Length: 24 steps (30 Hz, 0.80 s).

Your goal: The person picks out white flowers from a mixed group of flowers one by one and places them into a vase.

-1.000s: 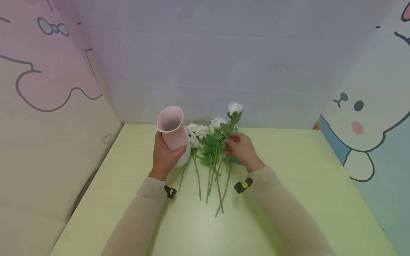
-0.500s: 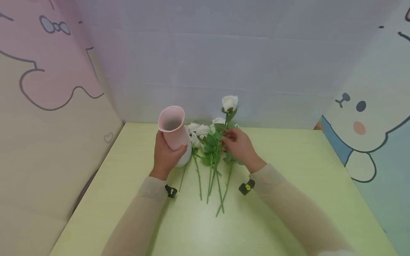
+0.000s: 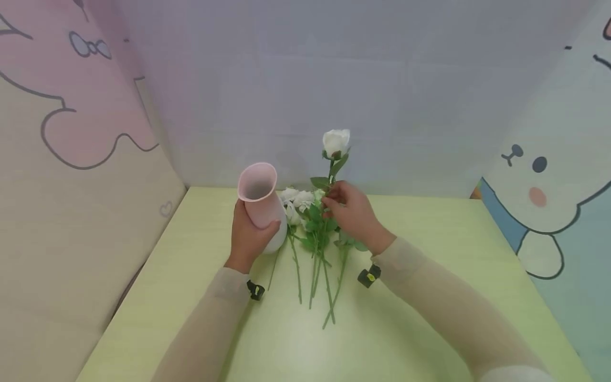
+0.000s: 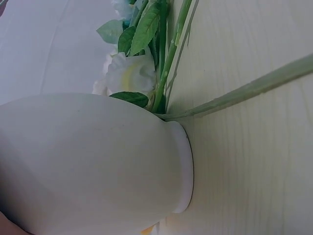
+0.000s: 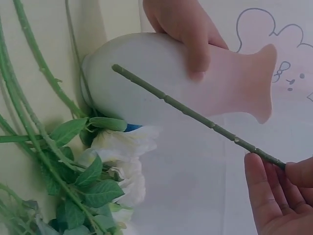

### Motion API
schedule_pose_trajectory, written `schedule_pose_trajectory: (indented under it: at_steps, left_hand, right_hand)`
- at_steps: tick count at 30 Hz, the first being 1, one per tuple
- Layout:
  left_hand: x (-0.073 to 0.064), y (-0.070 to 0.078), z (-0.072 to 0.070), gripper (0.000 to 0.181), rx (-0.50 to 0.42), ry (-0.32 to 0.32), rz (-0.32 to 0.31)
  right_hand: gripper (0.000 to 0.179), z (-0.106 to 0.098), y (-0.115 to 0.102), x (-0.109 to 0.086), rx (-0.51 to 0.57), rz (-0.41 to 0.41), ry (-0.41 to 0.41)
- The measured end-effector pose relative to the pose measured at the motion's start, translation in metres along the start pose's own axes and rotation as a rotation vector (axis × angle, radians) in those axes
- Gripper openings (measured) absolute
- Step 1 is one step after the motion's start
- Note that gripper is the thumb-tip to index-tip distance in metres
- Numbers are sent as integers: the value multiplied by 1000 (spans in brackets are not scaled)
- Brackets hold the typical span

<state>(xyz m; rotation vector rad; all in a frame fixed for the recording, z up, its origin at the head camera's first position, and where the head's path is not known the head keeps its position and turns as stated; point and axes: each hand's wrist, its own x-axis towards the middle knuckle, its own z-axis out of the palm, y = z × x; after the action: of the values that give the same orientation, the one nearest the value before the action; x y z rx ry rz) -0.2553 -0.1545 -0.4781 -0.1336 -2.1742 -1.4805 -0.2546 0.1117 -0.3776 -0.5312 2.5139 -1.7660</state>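
My left hand [image 3: 248, 241] grips a vase [image 3: 264, 212] with a pink neck and a white body, thumb across its front. The vase's mouth points up, and in the left wrist view its base is at the pale tabletop. In my right hand [image 3: 357, 216] is a white rose [image 3: 336, 142], its stem pinched between thumb and fingers. The bloom stands upright above the hand. In the right wrist view the lower stem [image 5: 186, 108] crosses in front of the vase, apart from the mouth. More white roses [image 3: 303, 199] lie right of the vase, partly hidden by my right hand.
Several green stems [image 3: 329, 289] spread toward the front of the pale yellow table [image 3: 444, 265]. A grey-lilac sheet [image 3: 406, 106] hangs behind it. Sheets with cartoon animals flank both sides.
The right hand has lifted the white rose and moved slightly up and left, toward the vase. Both the left hand and the vase stay nearly in place.
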Motion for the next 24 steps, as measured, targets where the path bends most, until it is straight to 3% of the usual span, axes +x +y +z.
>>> schedule_pose_trajectory:
  at_steps: [12,24]
  left_hand:
    - [-2,0,1,99,-3,4,6]
    - [0,-2,3,99,-6,5,43]
  right_hand:
    - [26,-8,-25,7,173,-63,93]
    - [16,-18,-42,18,314,-105,199]
